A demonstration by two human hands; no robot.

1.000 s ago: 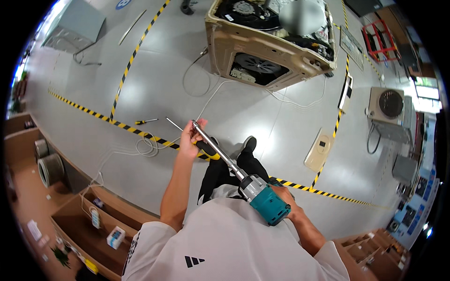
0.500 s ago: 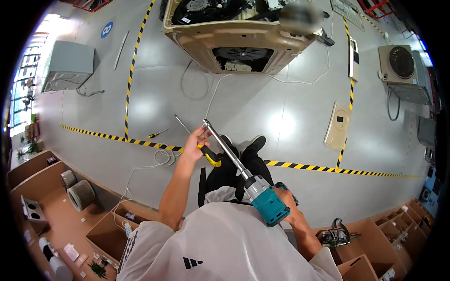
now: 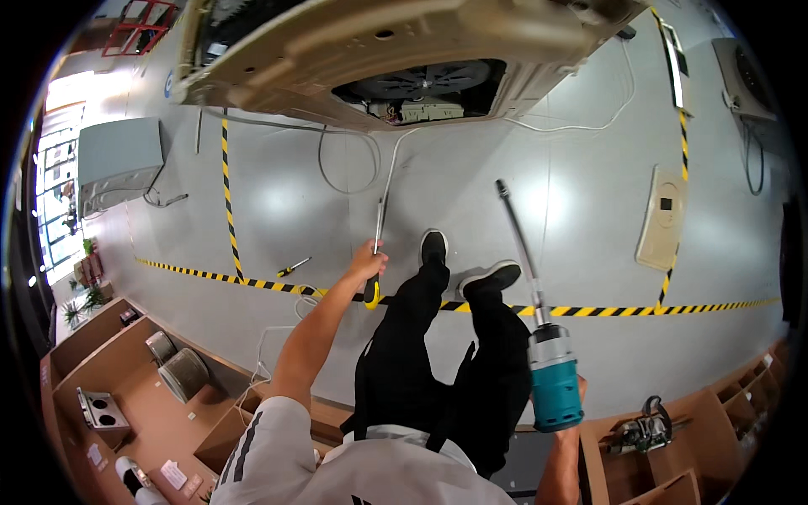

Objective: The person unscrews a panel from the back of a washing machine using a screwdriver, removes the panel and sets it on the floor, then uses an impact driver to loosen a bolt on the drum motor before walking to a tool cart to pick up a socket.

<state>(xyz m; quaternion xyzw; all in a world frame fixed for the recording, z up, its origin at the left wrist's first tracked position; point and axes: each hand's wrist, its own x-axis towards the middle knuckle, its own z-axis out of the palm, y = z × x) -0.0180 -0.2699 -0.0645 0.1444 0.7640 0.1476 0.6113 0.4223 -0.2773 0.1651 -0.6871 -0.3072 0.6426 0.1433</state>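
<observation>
My left hand (image 3: 367, 263) is wrapped round a long screwdriver (image 3: 373, 289) with a yellow and black handle, its shaft pointing away from me. At the right, my right hand (image 3: 581, 389) grips a teal cordless impact wrench (image 3: 555, 385), and much of the hand is hidden behind the tool's body. A long metal extension with a socket (image 3: 515, 220) sticks out of its front, angled forward. Ahead of both hands stands a large beige appliance housing (image 3: 295, 80), apparently a washing machine, with a dark wheel (image 3: 425, 82) showing through its opening. Neither tool touches it.
A white cord (image 3: 396, 160) runs across the floor from the housing. A smaller screwdriver (image 3: 295, 268) lies at the left near the striped floor tape (image 3: 589, 311). To the right lies a beige panel (image 3: 661, 217). Cardboard bins (image 3: 126, 362) stand behind me at both sides.
I have stepped closer to the beige housing. The impact wrench has swung right, away from my left hand, and its extension points forward. The screwdriver has turned to point straighter ahead.
</observation>
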